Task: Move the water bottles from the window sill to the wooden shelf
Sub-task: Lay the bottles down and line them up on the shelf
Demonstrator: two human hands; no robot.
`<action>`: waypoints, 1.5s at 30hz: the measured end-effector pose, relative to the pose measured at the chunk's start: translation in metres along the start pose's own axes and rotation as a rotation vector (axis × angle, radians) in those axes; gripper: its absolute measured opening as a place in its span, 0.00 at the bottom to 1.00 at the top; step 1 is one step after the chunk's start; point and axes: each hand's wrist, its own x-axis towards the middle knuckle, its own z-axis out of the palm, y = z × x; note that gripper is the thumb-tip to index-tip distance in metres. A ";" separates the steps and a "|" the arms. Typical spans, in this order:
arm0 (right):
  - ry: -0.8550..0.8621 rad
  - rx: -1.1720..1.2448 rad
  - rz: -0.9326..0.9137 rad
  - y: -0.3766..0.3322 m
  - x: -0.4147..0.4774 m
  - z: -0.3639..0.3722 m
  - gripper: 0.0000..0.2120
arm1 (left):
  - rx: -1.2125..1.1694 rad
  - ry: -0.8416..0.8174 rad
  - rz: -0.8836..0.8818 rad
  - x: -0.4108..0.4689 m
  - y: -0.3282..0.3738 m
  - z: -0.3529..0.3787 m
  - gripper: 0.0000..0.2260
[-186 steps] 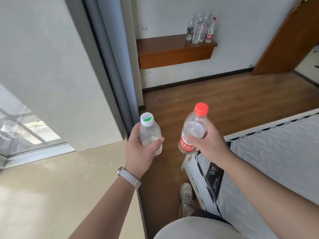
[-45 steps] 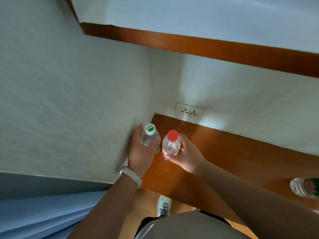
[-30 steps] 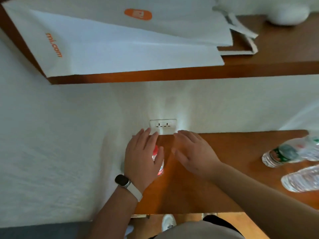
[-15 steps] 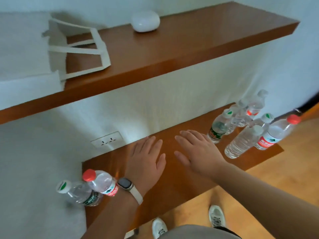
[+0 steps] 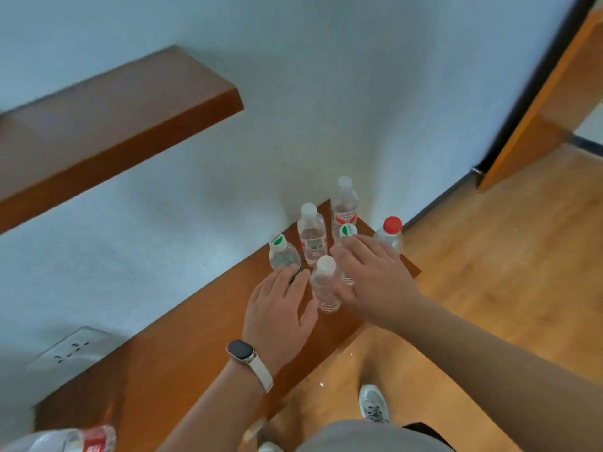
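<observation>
Several clear water bottles stand in a cluster at the right end of the lower wooden shelf point(image 5: 182, 347). A white-capped bottle point(image 5: 324, 285) is nearest me, a green-and-white-capped bottle point(image 5: 282, 256) is to its left, and a red-capped bottle point(image 5: 390, 234) stands at the shelf's corner. My left hand point(image 5: 280, 309), with a watch on its wrist, hovers flat and open just left of the white-capped bottle. My right hand point(image 5: 372, 278) is open with fingers spread over the cluster's right side, hiding part of one bottle. A red-labelled bottle point(image 5: 83, 440) shows at the bottom left edge.
An upper wooden shelf point(image 5: 107, 125) juts from the white wall at the upper left. A wall socket point(image 5: 70, 350) sits above the lower shelf's left part. Wooden floor point(image 5: 489, 272) spreads to the right, with a wooden door frame point(image 5: 548, 102) beyond. My shoe point(image 5: 373, 404) is below.
Both bottles I carried now stand at the shelf's left end and my hands are free. The view has swung right, and both open hands have moved over the bottle cluster at the right end.
</observation>
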 end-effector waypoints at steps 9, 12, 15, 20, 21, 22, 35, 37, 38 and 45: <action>0.056 0.171 -0.052 0.069 0.019 0.009 0.25 | -0.284 -0.100 -0.378 0.033 0.052 0.032 0.27; 0.054 0.270 -0.033 0.063 0.028 0.022 0.26 | -0.355 -0.141 -0.493 0.041 0.053 0.050 0.28; 0.013 0.427 0.026 0.059 0.035 0.035 0.32 | -0.441 -0.189 -0.558 0.043 0.051 0.065 0.27; -0.013 0.553 0.179 0.062 0.045 0.056 0.38 | -0.553 -0.037 -0.622 0.030 0.044 0.075 0.26; -0.043 0.559 0.213 0.063 0.047 0.062 0.37 | -0.571 -0.006 -0.632 0.027 0.043 0.074 0.25; -0.064 0.563 0.239 0.065 0.050 0.069 0.36 | -0.582 0.016 -0.646 0.024 0.043 0.073 0.24; -0.146 0.549 0.182 0.030 0.044 0.104 0.30 | -0.607 0.128 -0.846 -0.051 -0.015 0.033 0.24; -0.176 0.560 0.148 0.009 0.042 0.107 0.28 | -0.597 0.164 -0.889 -0.065 -0.029 0.024 0.24; -0.204 0.562 0.130 -0.003 0.042 0.109 0.28 | -0.598 0.176 -0.913 -0.072 -0.037 0.019 0.24; -0.376 0.575 0.010 -0.097 0.048 0.126 0.29 | -0.602 0.313 -1.115 -0.123 -0.104 -0.018 0.24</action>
